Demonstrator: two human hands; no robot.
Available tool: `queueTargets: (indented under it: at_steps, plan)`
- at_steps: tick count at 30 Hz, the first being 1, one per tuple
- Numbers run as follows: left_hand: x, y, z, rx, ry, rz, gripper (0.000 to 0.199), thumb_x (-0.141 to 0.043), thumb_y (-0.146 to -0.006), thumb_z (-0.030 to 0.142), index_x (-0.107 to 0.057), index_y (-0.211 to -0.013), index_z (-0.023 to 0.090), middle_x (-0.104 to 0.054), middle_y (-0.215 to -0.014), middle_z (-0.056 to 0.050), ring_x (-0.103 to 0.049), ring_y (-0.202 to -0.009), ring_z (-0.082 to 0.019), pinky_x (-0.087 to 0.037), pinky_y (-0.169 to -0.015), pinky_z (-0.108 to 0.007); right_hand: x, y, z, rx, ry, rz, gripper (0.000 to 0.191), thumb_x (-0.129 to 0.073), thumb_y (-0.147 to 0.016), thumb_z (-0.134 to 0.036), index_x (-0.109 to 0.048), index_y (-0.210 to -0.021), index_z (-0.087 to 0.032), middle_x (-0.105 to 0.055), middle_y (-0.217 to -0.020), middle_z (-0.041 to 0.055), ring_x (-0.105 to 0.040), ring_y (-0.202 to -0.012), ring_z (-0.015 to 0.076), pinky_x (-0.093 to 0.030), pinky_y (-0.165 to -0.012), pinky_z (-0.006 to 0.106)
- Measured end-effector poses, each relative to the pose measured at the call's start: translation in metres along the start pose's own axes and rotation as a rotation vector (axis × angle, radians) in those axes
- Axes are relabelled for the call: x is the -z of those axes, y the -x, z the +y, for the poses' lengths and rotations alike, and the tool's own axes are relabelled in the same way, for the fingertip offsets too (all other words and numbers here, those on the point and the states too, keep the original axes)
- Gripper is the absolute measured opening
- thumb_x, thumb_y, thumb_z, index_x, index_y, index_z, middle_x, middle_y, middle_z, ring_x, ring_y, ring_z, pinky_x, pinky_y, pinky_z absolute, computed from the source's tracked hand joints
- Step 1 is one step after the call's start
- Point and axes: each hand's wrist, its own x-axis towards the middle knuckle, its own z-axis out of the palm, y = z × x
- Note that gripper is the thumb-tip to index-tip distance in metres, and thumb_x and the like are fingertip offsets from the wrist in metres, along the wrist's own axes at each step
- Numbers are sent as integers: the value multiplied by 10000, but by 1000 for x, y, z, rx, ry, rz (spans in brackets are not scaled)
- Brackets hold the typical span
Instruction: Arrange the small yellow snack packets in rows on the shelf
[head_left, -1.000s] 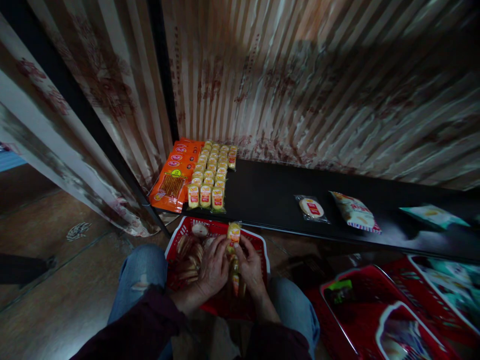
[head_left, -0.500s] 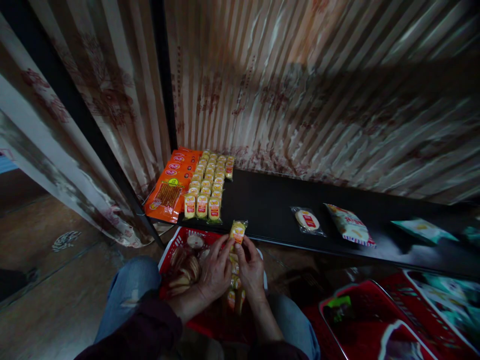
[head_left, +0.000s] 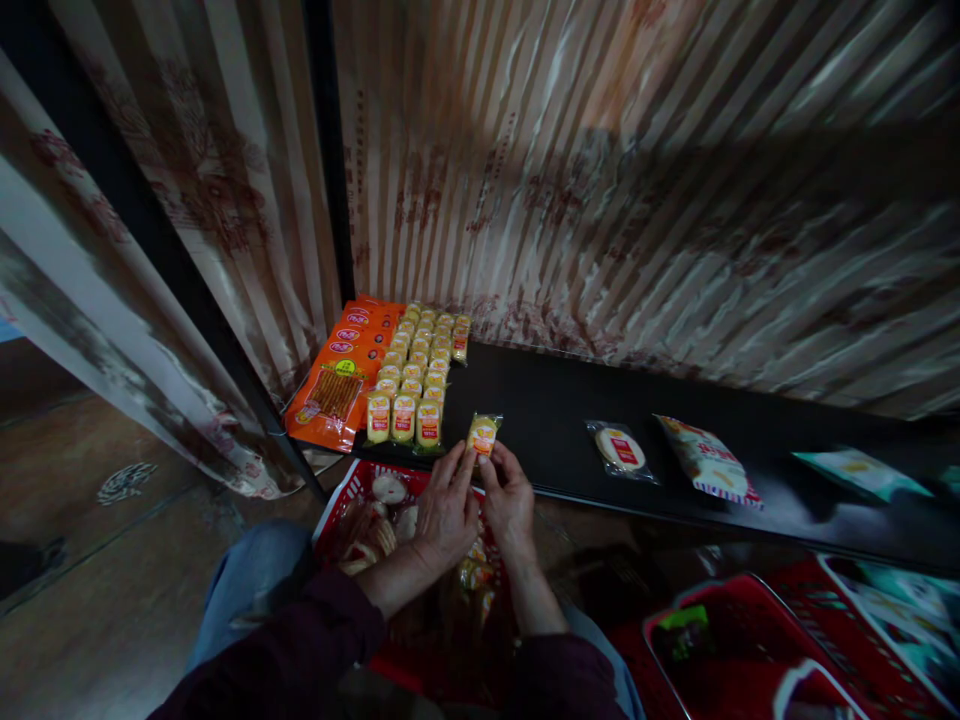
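Between my fingertips is a small yellow wrapped snack cake (head_left: 482, 435), held upright just above the shelf's front edge. My left hand (head_left: 447, 505) grips its left side and my right hand (head_left: 508, 495) its lower right. Rows of matching snack cakes (head_left: 405, 415) stand on the black shelf (head_left: 525, 400), up and to the left of my hands. Beneath my hands sits a red basket (head_left: 335, 510) between my knees, with more wrapped cakes (head_left: 476, 572) and round pale biscuits (head_left: 375, 540) in it.
Orange snack bags (head_left: 330, 385) lie at the shelf's left end beside a black post (head_left: 328, 150). Farther right lie a round wrapped cracker (head_left: 621, 449), a white snack bag (head_left: 705, 462) and a teal packet (head_left: 862, 470). Other red baskets (head_left: 720, 620) stand at lower right. A curtain (head_left: 525, 200) hangs behind.
Both hands have moved up and slightly right, carrying the snack cake from over the basket toward the shelf. The view has shifted a little.
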Motion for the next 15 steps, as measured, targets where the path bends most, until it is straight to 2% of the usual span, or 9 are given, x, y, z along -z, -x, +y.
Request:
queueTargets:
  at_steps: [10,15]
  plan:
    - [-20,-30,-4,106,114,29,533,-353,-854,131,-431,-1378,70,-364,-1493,-163,-313,-1405,-222,-265,-1186,-415,-5,-40,6,6,173,16,438,-542,-794,-448,-627,-1118,-167,-711,-968,93,-650,-883,222,-494,-846,359]
    - [-24,-42,-7,117,131,62,595,-406,-769,63,-443,-1363,67,-350,-1500,-167,-307,-1408,-244,-277,-1180,-447,-10,-55,11,24,173,12,414,-542,-792,-423,-623,-1118,-180,-716,-962,78,-658,-874,215,-499,-836,355]
